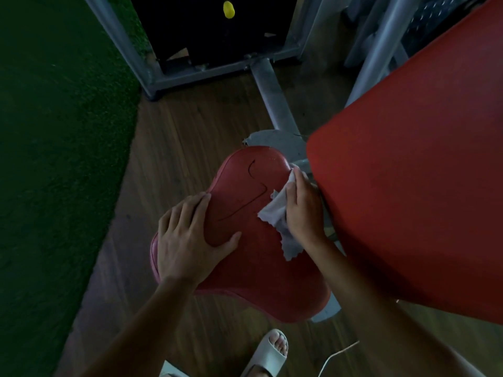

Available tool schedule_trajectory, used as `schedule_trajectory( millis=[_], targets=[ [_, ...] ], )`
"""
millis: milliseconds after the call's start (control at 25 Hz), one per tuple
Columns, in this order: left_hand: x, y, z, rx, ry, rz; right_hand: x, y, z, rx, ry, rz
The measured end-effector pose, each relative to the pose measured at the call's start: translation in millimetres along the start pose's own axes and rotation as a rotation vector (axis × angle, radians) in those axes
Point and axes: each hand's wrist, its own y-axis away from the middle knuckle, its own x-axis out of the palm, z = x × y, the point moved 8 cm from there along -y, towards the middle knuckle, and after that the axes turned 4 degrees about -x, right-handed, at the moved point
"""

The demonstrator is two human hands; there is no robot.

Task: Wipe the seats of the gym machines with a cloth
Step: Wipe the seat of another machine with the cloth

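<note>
**A:** What's filling the view, biggest first?

**B:** Green turf (54, 159) is running down the left beside a wooden floor (190, 126). A big red back pad (422, 172) is leaning in from the right. Below it, the red seat (258, 268) is sitting on the machine's grey frame (275, 96).

**A:** And what are the hands doing?

**B:** The left hand (187, 238) is lying flat and spread on the seat's left edge, gripping nothing, and I'd say it is bracing the seat. The right hand (302, 208) is pressing the grey cloth (275, 213) onto the seat's right rear, just beside the back pad. Its fingers are lying fairly straight over the cloth, but its thumb is hidden.

**A:** So which step is this?

**B:** Wiping this seat, I'm judging, with the cloth working the back corner. The middle and front are lying uncovered.

**A:** What's the next move asking for?

**B:** Probably drawing the cloth forward under flat pressure. The left hand is covering the left edge, so it would need lifting off to let the cloth reach there. The creases in the seat may be catching the cloth's ragged edge.
</note>
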Motion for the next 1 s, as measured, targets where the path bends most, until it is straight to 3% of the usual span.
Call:
schedule_trajectory(
  millis=[240, 400, 520, 640, 720, 840, 1000],
  targets=[
    [1, 3, -1, 0.019, -0.012, -0.006, 9, -49, 13, 0.014, -0.083, -0.008],
    [-1, 4, -1, 0.019, 0.012, -0.017, -5, 6, 12, -0.164, -0.020, -0.061],
    [-4, 3, 1, 0.010, 0.061, -0.025, -6, 55, 21, -0.265, -0.016, 0.021],
    [-7, 6, 6, -0.021, 0.127, -0.019, -9, 98, 33, -0.328, 0.246, 0.076],
    [-13, 10, 10, -0.015, 0.207, -0.033, -13, 113, 39, -0.250, 0.445, 0.016],
    [-13, 16, 20, 0.070, 0.266, -0.021, -6, 116, 46, -0.234, 0.305, 0.028],
    [-4, 36, 27, 0.133, 0.042, -0.016, 4, 107, 61, -0.396, 0.168, 0.103]
  ],
)
